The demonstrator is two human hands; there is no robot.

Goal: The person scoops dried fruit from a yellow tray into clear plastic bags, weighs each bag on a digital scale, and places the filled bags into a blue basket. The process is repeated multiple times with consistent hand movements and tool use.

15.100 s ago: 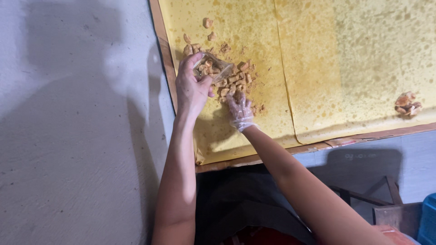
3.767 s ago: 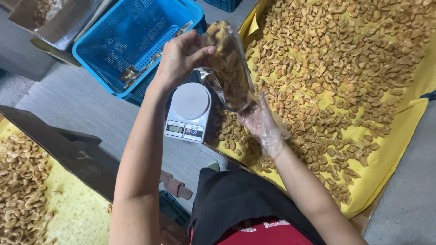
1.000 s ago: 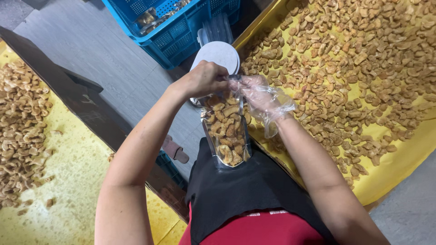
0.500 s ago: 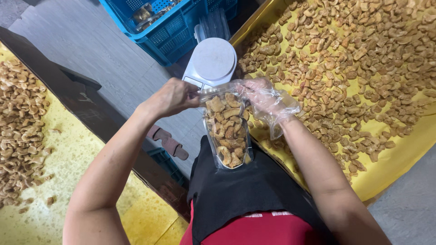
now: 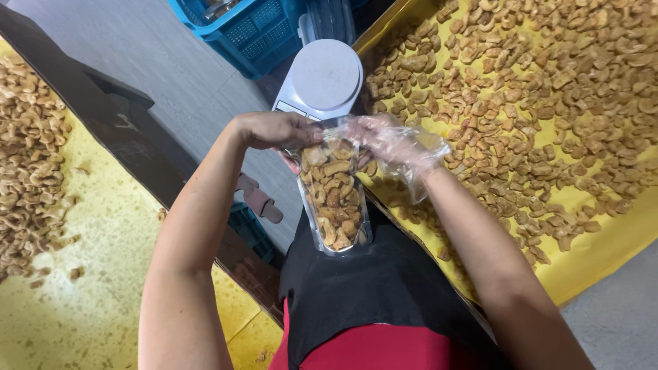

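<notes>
- Whereas 0.5 s ago pouch top gaped, bare left hand [image 5: 271, 130] & plastic-gloved right hand [image 5: 384, 137] now pinch shut clear plastic pouch of fried snack pieces [image 5: 334, 195], hanging over lap
- round white scale [image 5: 322, 79] empty behind; weighing likely done

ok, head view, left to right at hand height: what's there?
Snack pieces on yellow sheet → dark board edge → left hand → clear pouch of snacks → right hand, in a thin plastic glove → tray of snack pieces.
</notes>
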